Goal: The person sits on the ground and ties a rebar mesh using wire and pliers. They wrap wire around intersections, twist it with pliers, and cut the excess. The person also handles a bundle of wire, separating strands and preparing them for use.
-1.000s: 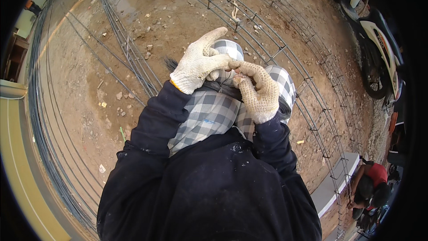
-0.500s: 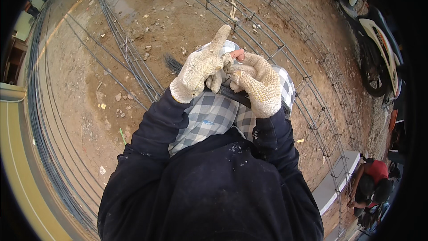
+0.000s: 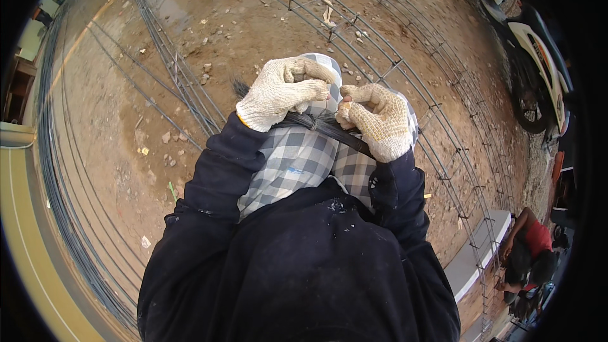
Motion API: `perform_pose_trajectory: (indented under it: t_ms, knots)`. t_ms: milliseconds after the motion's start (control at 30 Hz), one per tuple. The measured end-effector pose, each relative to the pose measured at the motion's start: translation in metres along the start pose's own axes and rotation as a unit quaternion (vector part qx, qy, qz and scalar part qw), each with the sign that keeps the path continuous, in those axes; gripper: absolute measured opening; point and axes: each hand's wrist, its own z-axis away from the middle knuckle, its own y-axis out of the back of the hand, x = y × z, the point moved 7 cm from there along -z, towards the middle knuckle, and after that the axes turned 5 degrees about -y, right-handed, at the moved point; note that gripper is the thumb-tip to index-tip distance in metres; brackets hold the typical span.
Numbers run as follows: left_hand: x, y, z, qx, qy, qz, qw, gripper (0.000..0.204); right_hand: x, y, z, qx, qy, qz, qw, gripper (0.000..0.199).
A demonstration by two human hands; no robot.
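Since half a second ago my left hand (image 3: 282, 92) has folded its raised finger down and both gloves have drawn together over the wire bundle (image 3: 323, 128).

I read that as the picking-out being over and the fingers now working a strand: the left hand is curled shut on the bundle's upper end, the right hand (image 3: 379, 120) pinched closed on it at its 3 o'clock. The bundle is thin, dark and straight, lying across my checked cloth (image 3: 297, 164), its frayed tip poking out at 10 o'clock. Beyond, at 12 o'clock, a rebar cage (image 3: 405, 69) lies on the bare dirt; loose bars (image 3: 171, 63) run at 10 o'clock.
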Motion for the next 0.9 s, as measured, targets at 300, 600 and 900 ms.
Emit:
perform_pose_trajectory:
  t_ms: [300, 600, 900]
  knots:
    - [0.007, -0.002, 0.009, 0.024, -0.074, -0.035, 0.996, 0.06, -0.021, -0.014, -0.075, -0.132, -0.045, 0.145, 0.979, 0.011]
    - [0.0, 0.03, 0.007, 0.107, -0.007, -0.058, 0.993, 0.092, -0.028, -0.036, -0.097, -0.23, -0.014, 0.205, 0.951, 0.012]
    - [0.001, -0.004, -0.007, 0.012, -0.091, -0.14, 0.986, 0.093, -0.059, -0.045, -0.049, -0.171, 0.184, 0.445, 0.86, 0.015]
